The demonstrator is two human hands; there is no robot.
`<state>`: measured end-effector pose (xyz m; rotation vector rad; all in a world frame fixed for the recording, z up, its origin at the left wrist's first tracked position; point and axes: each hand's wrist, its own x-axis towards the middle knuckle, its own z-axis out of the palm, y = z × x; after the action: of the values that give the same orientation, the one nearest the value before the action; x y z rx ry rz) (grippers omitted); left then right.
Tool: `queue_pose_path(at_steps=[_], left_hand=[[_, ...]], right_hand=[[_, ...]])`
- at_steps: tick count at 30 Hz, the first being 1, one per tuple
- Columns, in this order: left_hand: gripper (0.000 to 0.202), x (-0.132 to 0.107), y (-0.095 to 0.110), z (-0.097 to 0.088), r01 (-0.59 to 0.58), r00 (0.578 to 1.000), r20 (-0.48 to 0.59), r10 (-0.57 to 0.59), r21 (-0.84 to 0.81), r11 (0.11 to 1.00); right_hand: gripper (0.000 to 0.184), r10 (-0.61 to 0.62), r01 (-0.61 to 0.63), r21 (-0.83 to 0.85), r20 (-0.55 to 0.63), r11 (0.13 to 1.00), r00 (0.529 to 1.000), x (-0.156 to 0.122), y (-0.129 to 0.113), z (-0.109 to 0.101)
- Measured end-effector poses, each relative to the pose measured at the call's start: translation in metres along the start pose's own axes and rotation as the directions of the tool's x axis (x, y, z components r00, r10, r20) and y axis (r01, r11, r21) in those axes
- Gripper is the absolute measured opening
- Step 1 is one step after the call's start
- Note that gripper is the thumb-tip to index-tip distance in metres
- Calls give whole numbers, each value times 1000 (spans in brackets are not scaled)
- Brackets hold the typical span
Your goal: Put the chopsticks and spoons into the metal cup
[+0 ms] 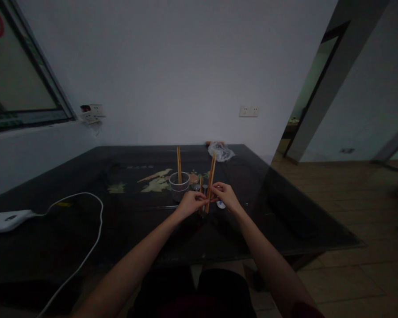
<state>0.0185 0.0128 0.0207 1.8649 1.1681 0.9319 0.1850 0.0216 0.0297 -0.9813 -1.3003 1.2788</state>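
My right hand (226, 195) is closed, with thumb and fingers pinching a pair of wooden chopsticks (212, 171) that stand nearly upright. To its left, my left hand (190, 204) is also closed, its fingertips meeting at the lower part of the same pair. A shorter-looking wooden stick (200, 182) shows above and below my left fingers; whether they grip it is unclear. Behind my left hand stands a grey cup (179, 191) with another pair of chopsticks (179, 162) upright in it. A white spoon (220, 205) lies beside my right hand, and metal spoon-like pieces sit partly hidden behind the fingers.
The dark glossy table (119, 238) carries a printed bird and flower picture. A crumpled clear plastic bag (220, 151) lies at its back edge. At the left are a white power strip (8, 221) and its looping white cable (101, 216). A dark flat object (290, 216) lies right.
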Motion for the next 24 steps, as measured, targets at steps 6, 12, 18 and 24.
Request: queue_pose_path(at_steps=[6,12,18,24], left_hand=[[23,-2,2,-1,-32,999,27,32,12,999],[22,-4,5,0,-113,993,-8,114,113,987],[18,-5,7,-8,-150,989,18,149,214,965],[28,-7,26,-23,-216,962,-119,245,217,952]], right_hand=[[36,-42,43,-44,36,998,998,0,-2,-1],[33,-176,185,-161,67,970,982,-2,-7,0],[28,-304,319,-334,98,887,948,-3,-8,-4],[23,-331,400,-443,227,802,916,-3,-6,-7]])
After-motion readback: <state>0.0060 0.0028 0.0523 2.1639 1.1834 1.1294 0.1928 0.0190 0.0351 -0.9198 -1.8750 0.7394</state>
